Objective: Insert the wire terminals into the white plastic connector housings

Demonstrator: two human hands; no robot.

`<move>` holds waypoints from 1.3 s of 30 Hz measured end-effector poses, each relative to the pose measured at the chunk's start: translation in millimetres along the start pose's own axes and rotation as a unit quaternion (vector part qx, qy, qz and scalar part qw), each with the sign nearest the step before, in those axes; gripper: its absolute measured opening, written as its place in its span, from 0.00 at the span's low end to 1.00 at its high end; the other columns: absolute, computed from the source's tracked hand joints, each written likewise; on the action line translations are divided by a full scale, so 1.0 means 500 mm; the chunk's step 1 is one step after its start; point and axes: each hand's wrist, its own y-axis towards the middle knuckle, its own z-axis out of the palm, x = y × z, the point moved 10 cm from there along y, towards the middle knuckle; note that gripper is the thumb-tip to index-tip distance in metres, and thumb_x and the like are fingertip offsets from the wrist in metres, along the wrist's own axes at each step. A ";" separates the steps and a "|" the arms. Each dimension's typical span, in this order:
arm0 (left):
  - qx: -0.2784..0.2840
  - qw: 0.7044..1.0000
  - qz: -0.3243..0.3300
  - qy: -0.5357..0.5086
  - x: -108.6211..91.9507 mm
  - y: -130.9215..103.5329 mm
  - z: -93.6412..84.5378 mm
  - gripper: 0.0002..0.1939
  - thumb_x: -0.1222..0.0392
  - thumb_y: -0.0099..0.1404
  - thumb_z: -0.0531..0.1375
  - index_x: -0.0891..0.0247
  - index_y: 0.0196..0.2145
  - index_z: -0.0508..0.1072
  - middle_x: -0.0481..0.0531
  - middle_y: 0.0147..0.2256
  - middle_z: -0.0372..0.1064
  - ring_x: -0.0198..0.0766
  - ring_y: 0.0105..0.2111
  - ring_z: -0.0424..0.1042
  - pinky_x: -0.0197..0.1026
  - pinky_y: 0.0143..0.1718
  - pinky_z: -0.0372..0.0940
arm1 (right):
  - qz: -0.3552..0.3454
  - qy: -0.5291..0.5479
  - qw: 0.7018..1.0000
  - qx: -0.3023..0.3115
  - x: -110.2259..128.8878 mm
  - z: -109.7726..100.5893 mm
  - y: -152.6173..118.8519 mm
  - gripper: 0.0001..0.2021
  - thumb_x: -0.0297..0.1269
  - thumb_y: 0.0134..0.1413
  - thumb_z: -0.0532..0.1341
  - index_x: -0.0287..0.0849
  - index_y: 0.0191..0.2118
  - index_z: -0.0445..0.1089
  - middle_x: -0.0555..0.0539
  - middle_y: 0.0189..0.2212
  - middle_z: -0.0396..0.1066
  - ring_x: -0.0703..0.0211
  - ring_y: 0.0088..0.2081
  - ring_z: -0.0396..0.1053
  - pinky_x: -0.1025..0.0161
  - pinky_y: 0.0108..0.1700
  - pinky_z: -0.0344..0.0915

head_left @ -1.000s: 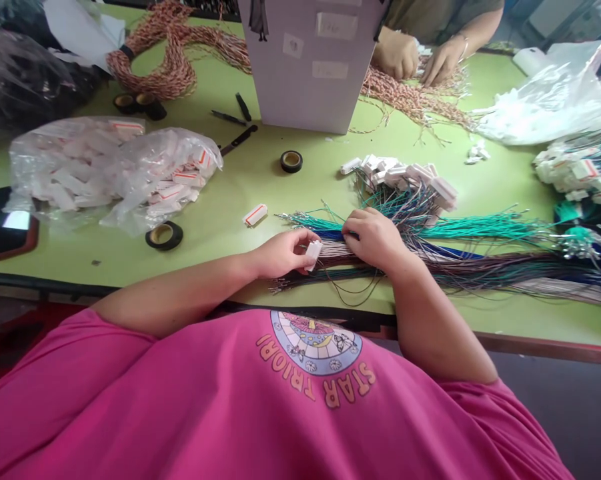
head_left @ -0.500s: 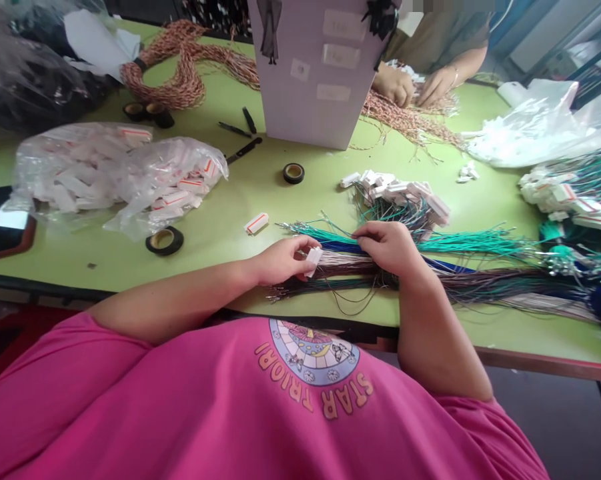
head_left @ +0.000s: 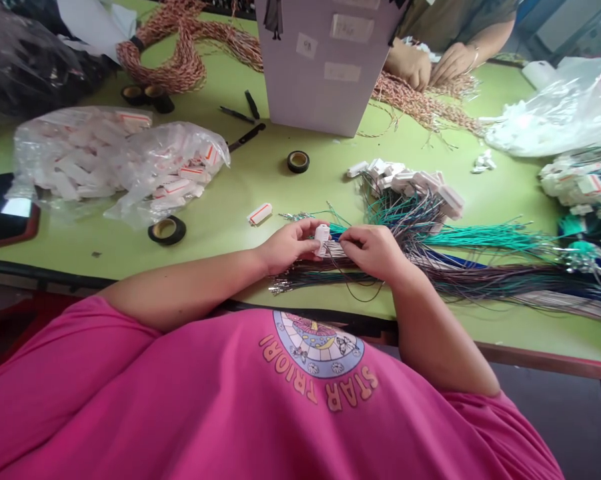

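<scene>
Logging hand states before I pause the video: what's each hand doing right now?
Left hand: closed on a white connector.
Right hand: fingers pinched together beside the connector; whether they grip a wire can't be told.

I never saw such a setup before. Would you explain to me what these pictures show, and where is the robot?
There is no robot here: a person works with two bare hands. All three pictures come from one camera worn on the head, looking forward and down; the last one is now.

The left hand holds a small white piece. The right hand is close beside it, fingers together; what they pinch is too small to tell.

On the green table lie long wires, plastic bags of white pieces and black tape rolls. Another person's hands work farther back.
</scene>
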 end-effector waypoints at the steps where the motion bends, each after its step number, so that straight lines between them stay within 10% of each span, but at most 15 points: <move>1: -0.001 1.000 -0.001 0.000 0.001 0.000 -0.001 0.22 0.71 0.57 0.63 0.63 0.50 0.69 0.52 0.45 0.70 0.32 0.36 0.72 0.40 0.37 0.72 | 0.002 -0.016 1.000 -0.001 -0.001 -0.001 -0.001 0.11 0.33 0.54 0.55 0.40 0.29 0.75 0.47 0.25 0.74 0.61 0.28 0.68 0.65 0.33 0.58; 18: -0.024 0.999 -0.017 0.034 -0.006 -0.009 -0.001 0.22 0.70 0.58 0.63 0.65 0.51 0.70 0.52 0.41 0.71 0.30 0.33 0.71 0.36 0.32 0.72 | -0.055 -0.232 0.971 0.017 0.044 0.027 -0.012 0.14 0.34 0.59 0.51 0.42 0.28 0.71 0.46 0.24 0.73 0.61 0.25 0.61 0.60 0.29 0.45; 28: 0.005 0.993 0.005 0.119 -0.001 -0.023 0.015 0.20 0.68 0.56 0.66 0.67 0.47 0.67 0.47 0.29 0.70 0.33 0.27 0.73 0.40 0.30 0.72 | -0.015 -0.004 0.996 0.083 0.010 0.058 0.000 0.11 0.36 0.59 0.55 0.40 0.31 0.73 0.48 0.26 0.74 0.62 0.27 0.65 0.64 0.32 0.55; 33: 0.060 0.954 0.060 0.289 -0.003 -0.054 0.046 0.19 0.63 0.56 0.66 0.63 0.44 0.68 0.50 0.32 0.73 0.35 0.29 0.74 0.41 0.34 0.70 | -0.007 0.083 0.991 -0.106 -0.031 -0.040 0.021 0.09 0.34 0.58 0.57 0.42 0.32 0.75 0.47 0.32 0.75 0.59 0.36 0.70 0.61 0.41 0.64; 39: 0.063 0.916 0.107 0.382 -0.021 -0.061 0.057 0.18 0.62 0.54 0.66 0.63 0.44 0.71 0.52 0.36 0.74 0.38 0.33 0.72 0.42 0.37 0.68 | -0.064 -0.133 0.989 0.007 0.003 0.055 0.052 0.10 0.31 0.57 0.57 0.39 0.33 0.77 0.40 0.35 0.73 0.52 0.37 0.65 0.56 0.43 0.61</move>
